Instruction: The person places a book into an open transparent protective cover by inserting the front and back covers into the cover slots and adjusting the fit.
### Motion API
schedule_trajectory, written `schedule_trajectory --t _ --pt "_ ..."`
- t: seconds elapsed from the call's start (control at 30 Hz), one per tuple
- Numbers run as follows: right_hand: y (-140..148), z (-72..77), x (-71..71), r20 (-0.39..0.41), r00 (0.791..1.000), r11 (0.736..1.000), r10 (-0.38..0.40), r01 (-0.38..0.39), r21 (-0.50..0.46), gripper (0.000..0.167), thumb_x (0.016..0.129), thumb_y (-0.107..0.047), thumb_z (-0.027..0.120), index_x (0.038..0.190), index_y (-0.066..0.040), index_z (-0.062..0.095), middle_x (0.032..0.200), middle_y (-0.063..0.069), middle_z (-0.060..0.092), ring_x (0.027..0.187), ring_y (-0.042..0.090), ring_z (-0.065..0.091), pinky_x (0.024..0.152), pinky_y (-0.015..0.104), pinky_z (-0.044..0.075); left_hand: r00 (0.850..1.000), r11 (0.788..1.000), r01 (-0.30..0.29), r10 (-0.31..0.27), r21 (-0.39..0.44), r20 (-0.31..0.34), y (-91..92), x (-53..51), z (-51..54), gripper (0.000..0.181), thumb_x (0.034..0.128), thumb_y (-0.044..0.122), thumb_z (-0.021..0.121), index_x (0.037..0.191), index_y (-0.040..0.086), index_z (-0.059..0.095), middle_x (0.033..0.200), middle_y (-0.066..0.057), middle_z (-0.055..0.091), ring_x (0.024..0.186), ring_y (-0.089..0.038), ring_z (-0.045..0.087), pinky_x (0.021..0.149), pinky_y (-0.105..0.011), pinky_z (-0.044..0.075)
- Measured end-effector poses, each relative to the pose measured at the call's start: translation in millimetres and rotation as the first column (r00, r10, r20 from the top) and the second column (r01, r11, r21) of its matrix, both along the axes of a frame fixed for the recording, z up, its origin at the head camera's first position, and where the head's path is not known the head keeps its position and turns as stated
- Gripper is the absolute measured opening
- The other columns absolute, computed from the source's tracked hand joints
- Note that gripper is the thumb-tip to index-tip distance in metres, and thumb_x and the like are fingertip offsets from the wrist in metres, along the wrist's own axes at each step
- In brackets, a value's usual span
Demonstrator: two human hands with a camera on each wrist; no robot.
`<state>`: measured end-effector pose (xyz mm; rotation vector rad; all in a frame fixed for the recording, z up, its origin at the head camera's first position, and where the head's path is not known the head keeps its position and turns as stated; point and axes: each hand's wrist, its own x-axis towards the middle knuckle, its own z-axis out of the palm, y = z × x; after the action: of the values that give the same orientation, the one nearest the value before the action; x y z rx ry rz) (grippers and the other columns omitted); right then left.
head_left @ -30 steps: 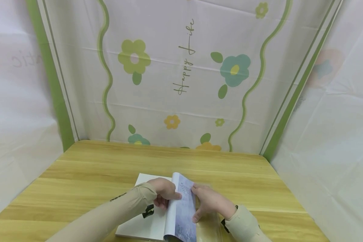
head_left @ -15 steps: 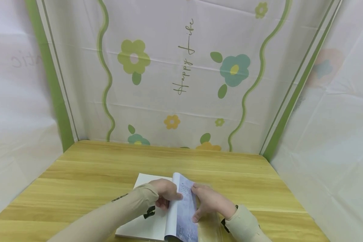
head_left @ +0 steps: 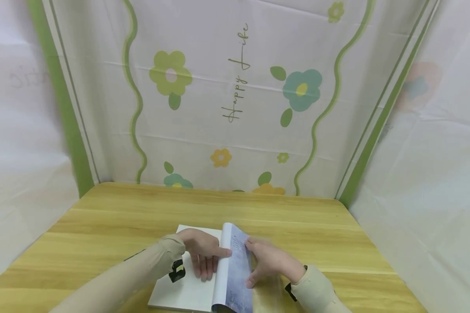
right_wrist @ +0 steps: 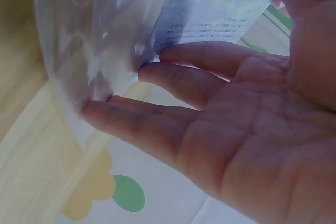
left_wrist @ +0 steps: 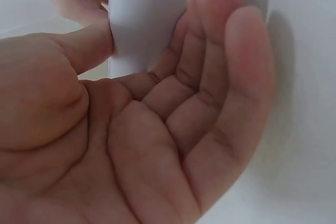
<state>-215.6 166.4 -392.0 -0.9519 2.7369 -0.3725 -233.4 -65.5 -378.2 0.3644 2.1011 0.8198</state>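
A book with white pages point(head_left: 180, 289) lies at the table's near edge. Its bluish-purple printed cover point(head_left: 239, 282) bends over to the right, the white inner side rolled along the fold. My left hand point(head_left: 203, 250) lays its thumb against that roll, while its loosely bent fingers reach down to the white page. My right hand point(head_left: 272, 261) has thumb and fingertips at the cover's right edge. In the right wrist view, its straight fingers touch a clear plastic sheet point(right_wrist: 100, 30) beside the printed cover. How the plastic joins the book is unclear.
The wood-grain table point(head_left: 141, 208) reaches back to a white curtain point(head_left: 203, 121) with flowers and lettering. More white curtain hangs on both sides. Black straps point(head_left: 177, 271) sit at the wrists.
My left hand has shifted slightly left, and its fingers have spread from a tighter curl down onto the white page. The cover edge has moved slightly left; my right hand is nearly still.
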Motion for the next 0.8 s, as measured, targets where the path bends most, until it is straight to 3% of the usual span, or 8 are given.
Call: schedule_trajectory --t 0.43,0.8 --pt "-0.4 1.5 -1.2 -0.026 1.0 1.0 -0.002 0.002 -0.006 0.106 0.053 -0.039 0.094 0.135 0.012 0.049 0.136 0.023 0.053 0.122 0.036 0.052 0.104 0.046 0.041 1.0 0.998 -0.024 0.024 -0.064 -0.004 7.8 1.6 5.0 0.063 0.1009 0.051 0.048 0.079 -0.004 0.068 0.072 -0.017 0.07 0.057 -0.018 0.066 0.06 -0.036 0.059" --pt "-0.5 0.1 -1.9 -0.009 0.999 1.0 -0.031 0.031 -0.002 0.109 0.053 -0.037 0.094 0.137 0.013 0.046 0.141 0.027 0.048 0.128 0.039 0.046 0.107 0.047 0.037 0.997 0.99 -0.044 0.035 -0.135 -0.066 15.5 5.7 7.4 0.063 0.1005 0.051 0.048 0.076 -0.004 0.067 0.068 -0.016 0.069 0.056 -0.02 0.066 0.06 -0.038 0.06"
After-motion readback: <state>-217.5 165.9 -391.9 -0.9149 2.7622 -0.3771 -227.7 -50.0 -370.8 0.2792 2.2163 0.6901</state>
